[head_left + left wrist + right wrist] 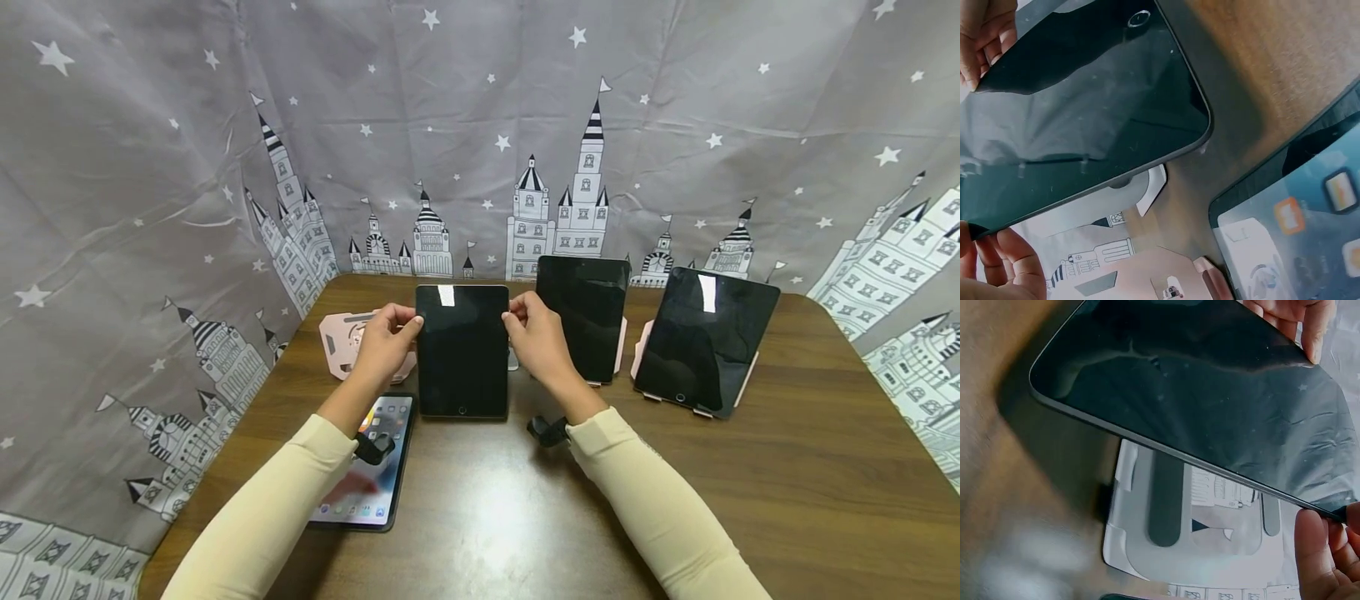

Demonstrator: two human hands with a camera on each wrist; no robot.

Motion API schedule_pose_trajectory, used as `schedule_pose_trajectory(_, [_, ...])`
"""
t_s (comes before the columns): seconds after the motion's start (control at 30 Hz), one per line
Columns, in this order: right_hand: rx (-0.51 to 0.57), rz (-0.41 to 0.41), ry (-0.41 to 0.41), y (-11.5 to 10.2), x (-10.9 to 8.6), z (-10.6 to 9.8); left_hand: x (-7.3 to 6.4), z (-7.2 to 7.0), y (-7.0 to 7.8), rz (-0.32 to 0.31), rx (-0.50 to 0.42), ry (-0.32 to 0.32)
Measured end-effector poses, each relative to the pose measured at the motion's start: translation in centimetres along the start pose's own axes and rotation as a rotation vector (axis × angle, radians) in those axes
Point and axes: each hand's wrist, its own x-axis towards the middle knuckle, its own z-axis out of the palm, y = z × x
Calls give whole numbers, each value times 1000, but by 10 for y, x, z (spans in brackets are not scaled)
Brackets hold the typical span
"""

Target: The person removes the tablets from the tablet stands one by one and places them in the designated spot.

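A dark-screened tablet (462, 358) stands nearly upright in front of me, its home button at the bottom. My left hand (385, 337) pinches its left edge, thumb on the front and fingers behind. On the opposite edge my right hand (540, 337) pinches in the same manner, slightly above mid-height. Right behind the tablet is a silver-grey stand (1210, 570) with a rubber pad, mostly hidden in the head view. The left wrist view shows the tablet's lower corner (1191, 125) with its shadow on the wood.
A pink stand (339, 343) sits left of the held tablet. Beneath my left forearm lies a larger tablet (386, 475) with a lit screen. To the right, two dark tablets, one upright (583, 317) and one angled (705, 342), lean on pink stands. A castle-print curtain (480, 108) hangs behind the table.
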Motion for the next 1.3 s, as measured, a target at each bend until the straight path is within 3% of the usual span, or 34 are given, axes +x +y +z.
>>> schedule_pose_trajectory(0.13, [7,23,-26,1,-6,2,-7,-4,-3,-19,-9,-34])
schedule_pose_trajectory(0.37, [-22,19,-47,2,-13,4,-17,-10,-11,-119,-80,-87])
schedule_pose_trajectory(0.53, [-32,47,-55,-1,-21,6,-22,-12,-16,-155,-120,-108])
schedule_pose_trajectory(0.87, [90,128,-86,-1,-39,13,-35,-20,-19,-218,-69,-177])
schedule_pose_trajectory(1.17, [72,180,-123,4,-54,22,-44,-26,-28,-249,-21,-244])
schedule_pose_trajectory(1.3, [75,214,-144,5,-60,23,-46,-26,-32,-233,21,-269])
